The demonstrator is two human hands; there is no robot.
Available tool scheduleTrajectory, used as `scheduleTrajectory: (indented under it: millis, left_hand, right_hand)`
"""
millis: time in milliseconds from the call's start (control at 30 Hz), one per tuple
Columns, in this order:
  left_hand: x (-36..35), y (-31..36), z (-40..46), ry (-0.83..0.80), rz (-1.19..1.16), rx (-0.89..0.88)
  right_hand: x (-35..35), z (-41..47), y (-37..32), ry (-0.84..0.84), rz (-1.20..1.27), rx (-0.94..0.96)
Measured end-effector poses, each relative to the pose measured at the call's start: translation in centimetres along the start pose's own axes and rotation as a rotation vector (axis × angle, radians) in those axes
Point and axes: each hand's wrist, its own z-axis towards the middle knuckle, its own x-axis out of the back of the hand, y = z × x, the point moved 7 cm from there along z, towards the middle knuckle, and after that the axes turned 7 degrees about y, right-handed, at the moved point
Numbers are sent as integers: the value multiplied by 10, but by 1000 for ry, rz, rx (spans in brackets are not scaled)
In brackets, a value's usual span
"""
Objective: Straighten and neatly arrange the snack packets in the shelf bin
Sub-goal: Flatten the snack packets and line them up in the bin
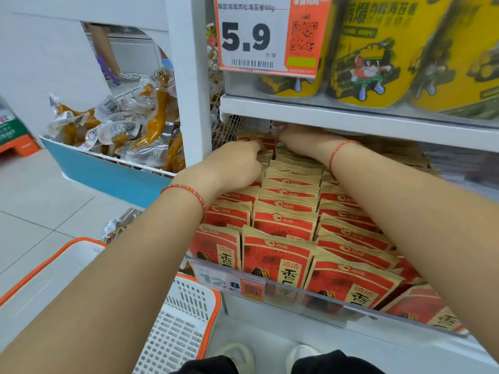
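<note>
Both hands (pixel 237 163) reach among red snack packets (pixel 283 222) in the shelf bin (pixel 270 290).

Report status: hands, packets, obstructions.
Left hand pinching back-row red packets. Right hand reaching deep under upper shelf, grip unseen. Front rows upright. Nothing blocking.

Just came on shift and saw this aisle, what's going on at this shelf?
A person is tidying the red and tan snack packets in the shelf bin. Both arms reach to the back rows: the left hand has its grip curled on a packet top there, and the right hand is tucked under the upper shelf, its fingers hidden. The front rows stand upright in fairly even lines.
</note>
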Motion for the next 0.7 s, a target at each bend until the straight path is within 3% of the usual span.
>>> scheduleTrajectory:
  millis: [200, 367, 467, 700]
  left_hand:
    - [4, 0, -4, 24, 26, -8]
    - [37, 0, -32, 321, -187, -22]
    - [51, 2, -55, 435, -389, 29]
    - [72, 1, -92, 735, -745, 115]
  right_hand:
    - [-3, -5, -7, 63, -90, 49]
    - [6, -28, -22, 130, -171, 96]
    - [19, -55, -38, 204, -331, 277]
    - [50, -127, -77, 446, -379, 683]
